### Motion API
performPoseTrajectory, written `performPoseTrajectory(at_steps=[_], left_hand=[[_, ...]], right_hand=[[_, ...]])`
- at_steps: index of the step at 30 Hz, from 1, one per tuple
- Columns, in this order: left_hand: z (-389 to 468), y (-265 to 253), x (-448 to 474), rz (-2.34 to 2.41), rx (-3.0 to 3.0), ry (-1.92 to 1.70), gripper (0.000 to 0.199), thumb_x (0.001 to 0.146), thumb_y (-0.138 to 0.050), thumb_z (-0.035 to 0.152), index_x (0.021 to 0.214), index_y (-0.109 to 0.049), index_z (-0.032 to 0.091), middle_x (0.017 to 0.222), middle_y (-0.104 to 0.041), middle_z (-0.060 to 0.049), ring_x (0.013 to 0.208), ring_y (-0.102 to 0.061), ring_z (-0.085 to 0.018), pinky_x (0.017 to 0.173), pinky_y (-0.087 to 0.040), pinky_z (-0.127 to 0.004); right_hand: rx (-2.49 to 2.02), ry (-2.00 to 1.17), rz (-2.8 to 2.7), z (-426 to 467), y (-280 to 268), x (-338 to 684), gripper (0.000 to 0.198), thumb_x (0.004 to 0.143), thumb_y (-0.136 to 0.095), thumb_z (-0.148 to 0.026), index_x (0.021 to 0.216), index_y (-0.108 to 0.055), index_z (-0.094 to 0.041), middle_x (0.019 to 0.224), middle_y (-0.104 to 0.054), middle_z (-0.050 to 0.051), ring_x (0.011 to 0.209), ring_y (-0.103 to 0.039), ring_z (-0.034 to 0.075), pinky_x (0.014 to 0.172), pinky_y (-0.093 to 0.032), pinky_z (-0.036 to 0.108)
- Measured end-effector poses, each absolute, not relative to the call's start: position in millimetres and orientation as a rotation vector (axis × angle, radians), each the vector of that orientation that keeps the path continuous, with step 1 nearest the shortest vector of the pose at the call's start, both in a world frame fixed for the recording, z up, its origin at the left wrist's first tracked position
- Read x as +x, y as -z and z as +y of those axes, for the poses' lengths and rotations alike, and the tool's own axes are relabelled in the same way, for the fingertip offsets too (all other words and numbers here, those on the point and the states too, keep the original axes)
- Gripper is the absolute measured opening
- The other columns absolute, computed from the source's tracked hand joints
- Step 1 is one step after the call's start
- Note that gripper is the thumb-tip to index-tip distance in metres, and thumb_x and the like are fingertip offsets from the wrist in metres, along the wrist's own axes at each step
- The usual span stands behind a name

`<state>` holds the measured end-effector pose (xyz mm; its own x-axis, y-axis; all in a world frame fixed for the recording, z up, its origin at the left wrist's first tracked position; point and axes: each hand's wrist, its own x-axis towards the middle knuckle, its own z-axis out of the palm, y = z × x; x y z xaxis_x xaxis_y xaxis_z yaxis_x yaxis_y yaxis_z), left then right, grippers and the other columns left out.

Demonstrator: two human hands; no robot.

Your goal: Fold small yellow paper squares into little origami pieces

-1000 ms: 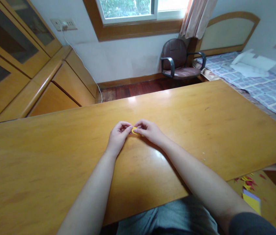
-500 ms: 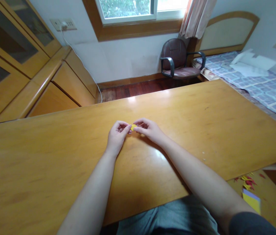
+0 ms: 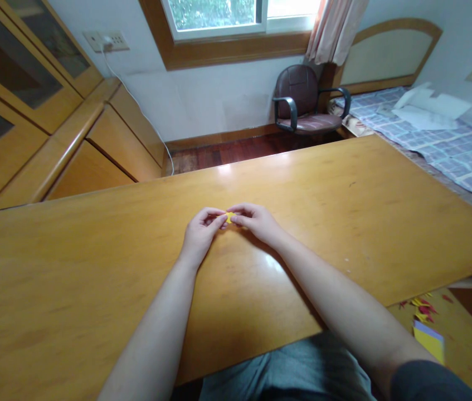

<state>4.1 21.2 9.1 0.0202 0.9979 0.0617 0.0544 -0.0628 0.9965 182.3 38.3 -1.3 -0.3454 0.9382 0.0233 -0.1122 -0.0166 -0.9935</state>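
Over a glossy wooden desk (image 3: pixel 106 267), the left hand (image 3: pixel 199 234) and the right hand (image 3: pixel 258 225) nearly meet, thumb and fingers of each pinching one small yellow piece (image 3: pixel 229 218) that sits between them. Past the right forearm (image 3: pixel 344 295), another surface (image 3: pixel 470 348) bears red and yellow bits (image 3: pixel 423 309), with yellow paper (image 3: pixel 428 341) just beside them. Farther out, a cabinet (image 3: pixel 112 145) stands to the left, a chair (image 3: pixel 297 92) near the window (image 3: pixel 214 14), and a bed (image 3: pixel 448 150) to the right.
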Motion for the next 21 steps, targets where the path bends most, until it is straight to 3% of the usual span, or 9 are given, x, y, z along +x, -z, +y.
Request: performPoseTrajectory(at_steps=[7,14,21], left_hand=[[18.7,-12.7,5.6,1.27,1.316,-1.216,0.026,0.075,-0.077,0.039,0.085,-0.068,0.017,0.069,-0.068,0.0,0.064,-0.064,-0.014,0.063,-0.051,-0.025],[17.9,-10.0,6.0,1.339,1.376,-1.193,0.023,0.078,-0.074,0.038,0.082,-0.066,0.018,0.064,-0.067,0.001,0.059,-0.063,-0.013,0.059,-0.05,-0.023],[17.8,-7.7,5.3,1.351,1.343,-1.168,0.028,0.08,-0.073,0.043,0.086,-0.064,0.017,0.063,-0.067,0.001,0.059,-0.065,-0.014,0.059,-0.052,-0.024]], right_hand=[[-0.969,-1.458,-1.433,37.7,0.3,182.2,0.028,0.082,-0.068,-0.031,0.106,-0.073,-0.016,0.09,-0.073,0.004,0.077,-0.063,0.014,0.078,-0.049,0.03],[-0.973,-1.403,-1.499,35.7,-4.6,181.3,0.031,0.077,-0.074,-0.028,0.106,-0.073,-0.018,0.107,-0.074,0.007,0.099,-0.066,0.019,0.09,-0.049,0.033],[-0.979,-1.431,-1.437,36.7,-4.0,180.5,0.028,0.076,-0.073,-0.028,0.101,-0.073,-0.016,0.096,-0.074,0.005,0.087,-0.065,0.016,0.083,-0.048,0.031]])
